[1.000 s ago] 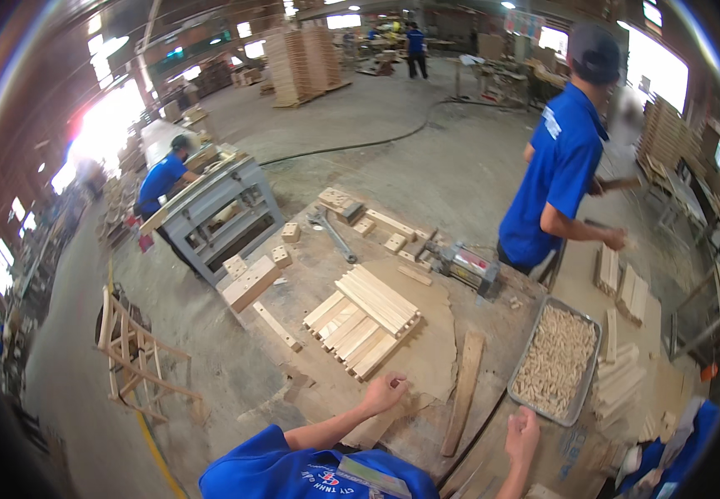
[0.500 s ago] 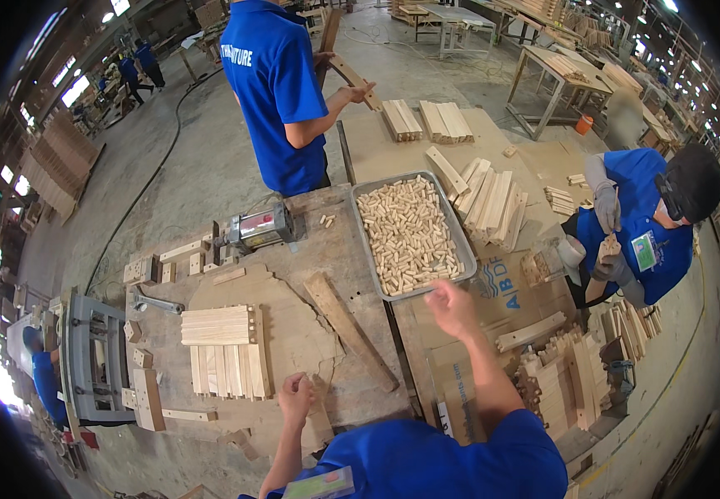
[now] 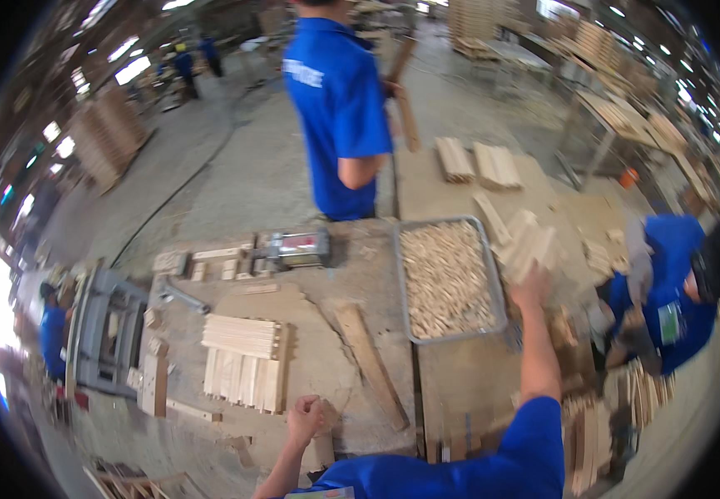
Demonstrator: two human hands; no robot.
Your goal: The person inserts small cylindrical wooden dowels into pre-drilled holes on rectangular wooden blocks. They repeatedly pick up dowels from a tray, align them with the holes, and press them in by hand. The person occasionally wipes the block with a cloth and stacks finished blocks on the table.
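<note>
My right hand (image 3: 531,287) reaches past the tray with fingers stretched out, at the near end of a pile of pale wooden strips (image 3: 528,241). Blur hides whether the fingertips touch the strips. My left hand (image 3: 304,418) stays low over the near part of the workbench, its fingers curled closed; what they hold, if anything, is hidden. Beside that hand lies a neat stack of wooden strips (image 3: 243,366), one layer across another. A grey tray (image 3: 404,287) full of short wooden dowels (image 3: 447,279) stands between my hands, further off.
A long wooden bar (image 3: 370,366) lies on the bench. Behind are a metal cylinder (image 3: 297,248) and a wrench (image 3: 185,296). One co-worker in blue (image 3: 339,116) stands across the bench, holding boards; another (image 3: 672,291) works at the right. Two strip bundles (image 3: 476,164) lie at the far end.
My right hand has moved from the tray's near edge right and away to the strip pile. My left hand stays curled near the stack. The whole view has shifted.
</note>
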